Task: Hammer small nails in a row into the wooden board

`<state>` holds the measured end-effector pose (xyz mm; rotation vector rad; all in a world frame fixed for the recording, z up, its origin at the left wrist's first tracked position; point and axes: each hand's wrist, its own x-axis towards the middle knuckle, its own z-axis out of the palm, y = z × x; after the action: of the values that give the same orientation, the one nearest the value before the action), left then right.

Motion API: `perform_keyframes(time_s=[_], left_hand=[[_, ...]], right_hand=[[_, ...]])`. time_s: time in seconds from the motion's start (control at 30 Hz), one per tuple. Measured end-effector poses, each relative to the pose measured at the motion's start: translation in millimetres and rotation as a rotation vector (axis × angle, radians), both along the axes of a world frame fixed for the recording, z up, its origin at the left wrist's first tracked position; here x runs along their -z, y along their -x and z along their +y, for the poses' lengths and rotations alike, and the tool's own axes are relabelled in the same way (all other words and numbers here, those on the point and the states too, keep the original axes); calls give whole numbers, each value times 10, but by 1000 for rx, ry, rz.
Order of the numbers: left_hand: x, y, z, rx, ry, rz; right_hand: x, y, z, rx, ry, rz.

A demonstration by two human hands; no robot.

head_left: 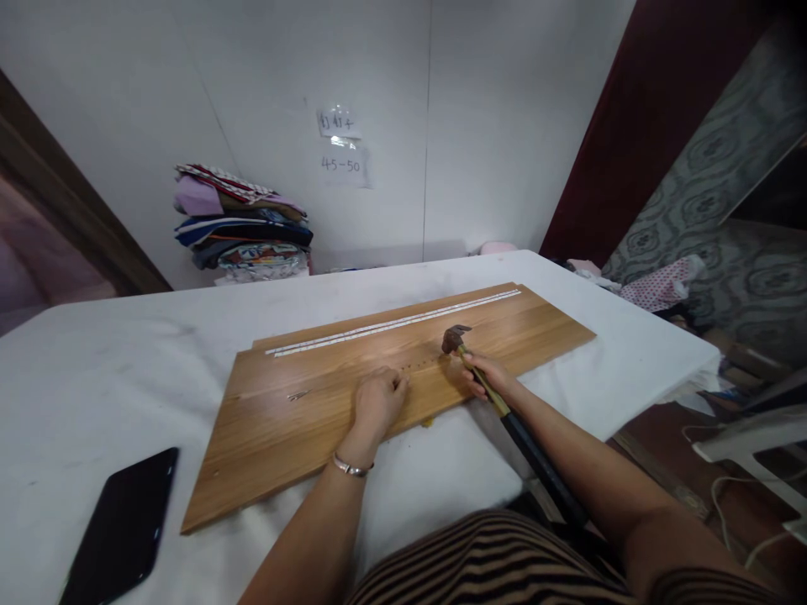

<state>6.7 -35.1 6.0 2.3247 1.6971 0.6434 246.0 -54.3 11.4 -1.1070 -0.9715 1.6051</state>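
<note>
Nails [421, 365] run in a short dotted row across my smooth wooden board [303, 428] on the white-clothed worktop [94, 370]; more lie loose to the left. My left hand [377, 402] pinches one at the row's near end, my right hand [485, 374] grips the hammer [463, 346] high on its handle. Board's left half looks bare.
</note>
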Motion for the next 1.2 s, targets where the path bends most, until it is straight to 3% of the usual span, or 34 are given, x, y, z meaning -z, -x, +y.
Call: perform_keyframes(time_s=[0.33,1.2], left_hand=[[36,-6,21,8,-20,23],[9,-13,-2,-9,10,15]], right_hand=[[31,-4,9,12,-61,7],[-52,40,16,42,-15,-17]])
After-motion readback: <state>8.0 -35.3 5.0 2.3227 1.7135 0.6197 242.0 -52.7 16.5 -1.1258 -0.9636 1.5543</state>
